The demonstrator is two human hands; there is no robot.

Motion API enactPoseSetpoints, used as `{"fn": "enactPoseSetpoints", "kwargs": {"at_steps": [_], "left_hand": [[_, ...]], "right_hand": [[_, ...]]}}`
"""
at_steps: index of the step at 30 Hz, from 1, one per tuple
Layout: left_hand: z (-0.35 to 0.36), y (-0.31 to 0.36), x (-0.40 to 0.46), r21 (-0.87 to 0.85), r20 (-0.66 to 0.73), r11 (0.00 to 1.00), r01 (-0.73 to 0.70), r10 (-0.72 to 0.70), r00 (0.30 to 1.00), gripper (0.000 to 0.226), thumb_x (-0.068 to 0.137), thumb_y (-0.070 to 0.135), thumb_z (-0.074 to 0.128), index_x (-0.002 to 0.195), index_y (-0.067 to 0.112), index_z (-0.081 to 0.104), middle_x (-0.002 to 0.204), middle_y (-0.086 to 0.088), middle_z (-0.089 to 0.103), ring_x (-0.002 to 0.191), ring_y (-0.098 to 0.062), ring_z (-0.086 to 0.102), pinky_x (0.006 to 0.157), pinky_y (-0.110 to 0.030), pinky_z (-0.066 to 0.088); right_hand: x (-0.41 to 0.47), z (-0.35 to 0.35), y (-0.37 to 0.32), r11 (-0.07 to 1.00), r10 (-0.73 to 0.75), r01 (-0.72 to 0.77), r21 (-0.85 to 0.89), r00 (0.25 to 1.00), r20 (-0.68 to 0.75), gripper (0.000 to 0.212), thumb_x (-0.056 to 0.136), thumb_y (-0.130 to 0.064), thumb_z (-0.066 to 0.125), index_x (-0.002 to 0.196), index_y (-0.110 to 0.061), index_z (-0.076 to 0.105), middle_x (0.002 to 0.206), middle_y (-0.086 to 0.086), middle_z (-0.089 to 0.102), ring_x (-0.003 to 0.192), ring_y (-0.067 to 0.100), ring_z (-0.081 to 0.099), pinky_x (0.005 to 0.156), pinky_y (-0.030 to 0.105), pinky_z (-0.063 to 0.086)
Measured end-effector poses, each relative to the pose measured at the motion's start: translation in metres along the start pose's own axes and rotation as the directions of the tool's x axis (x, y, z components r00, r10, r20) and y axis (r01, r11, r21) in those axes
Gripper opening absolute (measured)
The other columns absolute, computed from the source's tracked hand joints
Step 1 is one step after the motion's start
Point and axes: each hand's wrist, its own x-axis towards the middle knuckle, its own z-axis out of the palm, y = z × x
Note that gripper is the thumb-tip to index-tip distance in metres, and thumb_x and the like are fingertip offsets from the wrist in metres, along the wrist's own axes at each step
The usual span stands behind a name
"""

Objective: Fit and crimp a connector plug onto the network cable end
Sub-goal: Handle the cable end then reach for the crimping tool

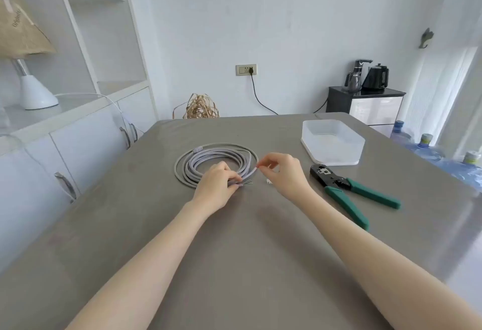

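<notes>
Left hand (217,186) pinches the cable (216,162) end, bare wires (247,183) fanned out over the table (234,264); right hand (280,173) pinches the cable just above. Plug (268,181) lies by the right hand, crimper (349,188) untouched. Step looks like wire prep; next, align the wires flat for the plug.
</notes>
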Motion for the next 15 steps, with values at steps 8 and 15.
{"fn": "enactPoseSetpoints", "kwargs": {"at_steps": [8,15], "left_hand": [[0.011,0.006,0.003,0.107,-0.046,0.994,0.021,-0.016,0.999,0.013,0.089,0.022,0.061,0.097,0.017,0.07,0.099,-0.002,0.053,0.101,-0.022,0.047,0.081,-0.026,0.035],[0.026,0.038,0.011,0.091,-0.112,0.996,0.003,0.007,0.994,0.016,0.093,0.026,0.052,0.101,0.022,0.064,0.101,0.004,0.069,0.1,-0.023,0.054,0.085,-0.032,0.028]], "right_hand": [[-0.006,-0.005,0.016,0.986,-0.022,0.022,-0.162,1.0,0.002,0.013,0.087,-0.016,0.058,0.088,-0.021,0.07,0.081,-0.016,0.059,0.094,0.016,0.05,0.085,0.035,0.037],[-0.011,-0.007,0.03,0.978,-0.009,0.01,-0.206,1.0,0.008,0.018,0.086,-0.02,0.06,0.102,-0.027,0.065,0.094,-0.012,0.061,0.09,0.008,0.043,0.075,0.028,0.02]]}}
